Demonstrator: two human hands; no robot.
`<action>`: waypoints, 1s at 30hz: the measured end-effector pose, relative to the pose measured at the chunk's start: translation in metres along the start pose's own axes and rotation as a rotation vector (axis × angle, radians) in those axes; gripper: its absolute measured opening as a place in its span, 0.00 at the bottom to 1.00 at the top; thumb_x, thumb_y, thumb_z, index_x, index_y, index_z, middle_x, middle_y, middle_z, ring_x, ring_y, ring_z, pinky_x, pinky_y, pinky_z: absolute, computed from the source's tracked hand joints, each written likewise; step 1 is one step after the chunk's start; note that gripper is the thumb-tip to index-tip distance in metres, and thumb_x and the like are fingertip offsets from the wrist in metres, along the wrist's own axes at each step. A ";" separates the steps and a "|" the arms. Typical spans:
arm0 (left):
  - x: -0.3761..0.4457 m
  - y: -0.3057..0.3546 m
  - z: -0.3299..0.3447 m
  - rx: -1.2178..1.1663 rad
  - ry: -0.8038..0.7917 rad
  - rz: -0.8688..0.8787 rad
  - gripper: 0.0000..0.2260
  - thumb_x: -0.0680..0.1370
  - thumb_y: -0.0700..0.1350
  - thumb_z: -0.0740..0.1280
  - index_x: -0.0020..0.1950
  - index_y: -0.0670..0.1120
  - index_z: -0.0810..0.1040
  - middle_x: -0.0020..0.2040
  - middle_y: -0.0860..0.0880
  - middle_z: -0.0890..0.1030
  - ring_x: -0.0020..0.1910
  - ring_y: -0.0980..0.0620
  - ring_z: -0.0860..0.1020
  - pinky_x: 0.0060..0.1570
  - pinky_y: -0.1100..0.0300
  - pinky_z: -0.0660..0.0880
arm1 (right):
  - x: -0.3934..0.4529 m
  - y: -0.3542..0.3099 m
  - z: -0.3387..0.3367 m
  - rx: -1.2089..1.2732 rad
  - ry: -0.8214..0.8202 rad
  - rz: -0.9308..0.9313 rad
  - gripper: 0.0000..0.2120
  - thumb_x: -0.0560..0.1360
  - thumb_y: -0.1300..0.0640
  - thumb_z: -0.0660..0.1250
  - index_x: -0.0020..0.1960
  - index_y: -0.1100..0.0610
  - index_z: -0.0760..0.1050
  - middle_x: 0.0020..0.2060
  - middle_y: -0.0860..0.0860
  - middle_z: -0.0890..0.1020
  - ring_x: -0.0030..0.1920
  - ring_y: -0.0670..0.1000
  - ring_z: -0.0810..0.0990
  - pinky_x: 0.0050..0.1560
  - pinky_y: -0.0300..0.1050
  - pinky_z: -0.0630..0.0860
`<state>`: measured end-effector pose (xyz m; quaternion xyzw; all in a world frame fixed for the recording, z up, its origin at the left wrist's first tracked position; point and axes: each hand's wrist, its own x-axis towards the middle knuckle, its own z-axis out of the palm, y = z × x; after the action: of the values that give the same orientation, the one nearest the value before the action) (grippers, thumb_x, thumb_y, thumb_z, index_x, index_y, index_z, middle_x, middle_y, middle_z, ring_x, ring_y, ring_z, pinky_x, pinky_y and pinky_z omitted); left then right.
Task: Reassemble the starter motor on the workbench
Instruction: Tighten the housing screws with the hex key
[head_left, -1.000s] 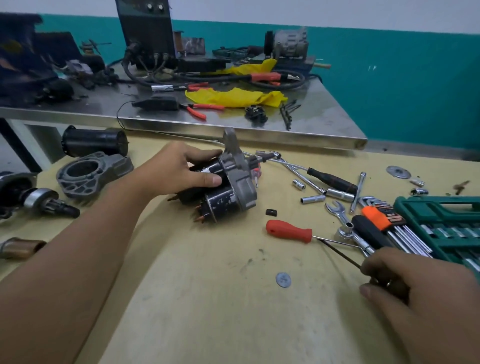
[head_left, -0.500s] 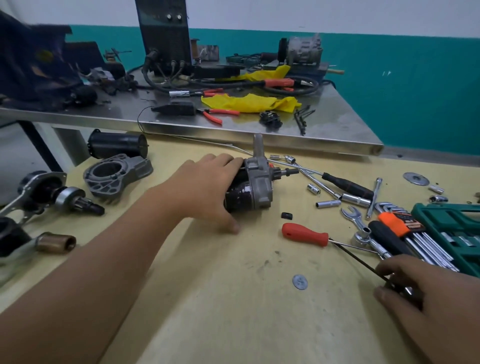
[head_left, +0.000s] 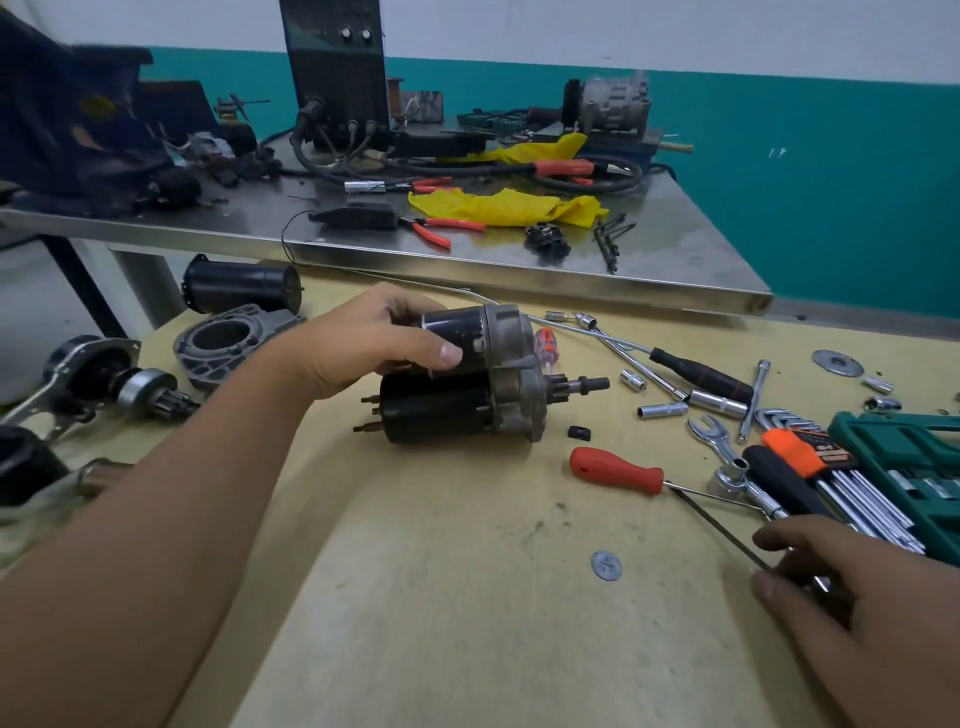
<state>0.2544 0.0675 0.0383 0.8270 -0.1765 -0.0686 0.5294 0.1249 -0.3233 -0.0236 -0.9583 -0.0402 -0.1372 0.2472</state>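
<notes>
The starter motor (head_left: 457, 410), black body with a grey nose housing and a shaft pointing right, lies on its side on the yellow workbench (head_left: 467, 597). My left hand (head_left: 374, 345) grips its upper cylinder, the solenoid, from the left, thumb across the front. At the lower right, my right hand (head_left: 852, 587) pinches a thin dark rod (head_left: 722, 530) that runs up-left towards the red-handled screwdriver (head_left: 618, 470). Loose starter parts lie at the left: a grey housing (head_left: 228, 338), a black cylinder (head_left: 239, 286) and an armature with pinion (head_left: 119, 384).
Sockets, a spanner (head_left: 714, 439), a T-handle wrench (head_left: 675, 364), hex keys (head_left: 852, 483) and a green tool case (head_left: 914, 467) crowd the right side. A flat washer (head_left: 606, 565) lies in front. Behind stands a steel table (head_left: 675, 249) with pliers, yellow cloth and cables.
My left hand has rolled the starter motor over, so the mounting ear no longer sticks up and the shaft points right. My right hand stays on the thin rod.
</notes>
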 end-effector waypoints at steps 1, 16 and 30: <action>-0.001 0.002 0.001 -0.009 0.025 0.002 0.22 0.65 0.55 0.77 0.56 0.49 0.87 0.51 0.36 0.83 0.50 0.33 0.79 0.51 0.41 0.73 | -0.001 0.000 0.000 0.000 -0.001 -0.010 0.31 0.62 0.59 0.82 0.50 0.31 0.72 0.43 0.26 0.79 0.43 0.34 0.78 0.38 0.43 0.78; 0.014 0.037 0.043 1.104 0.379 -0.014 0.19 0.67 0.49 0.72 0.56 0.54 0.75 0.44 0.55 0.74 0.44 0.46 0.75 0.38 0.55 0.67 | -0.015 -0.034 -0.003 0.135 0.245 -0.139 0.05 0.69 0.51 0.75 0.41 0.42 0.79 0.35 0.39 0.80 0.36 0.43 0.77 0.39 0.29 0.69; -0.019 0.080 0.109 -1.195 -0.030 -0.193 0.21 0.49 0.38 0.62 0.42 0.45 0.73 0.41 0.44 0.75 0.44 0.40 0.76 0.54 0.54 0.76 | 0.020 -0.125 0.000 1.074 -0.259 -0.009 0.25 0.66 0.32 0.72 0.58 0.45 0.81 0.50 0.50 0.86 0.50 0.55 0.86 0.50 0.74 0.79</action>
<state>0.1866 -0.0486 0.0622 0.3975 -0.0391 -0.2151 0.8912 0.1263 -0.2134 0.0399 -0.7066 -0.1387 0.0203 0.6936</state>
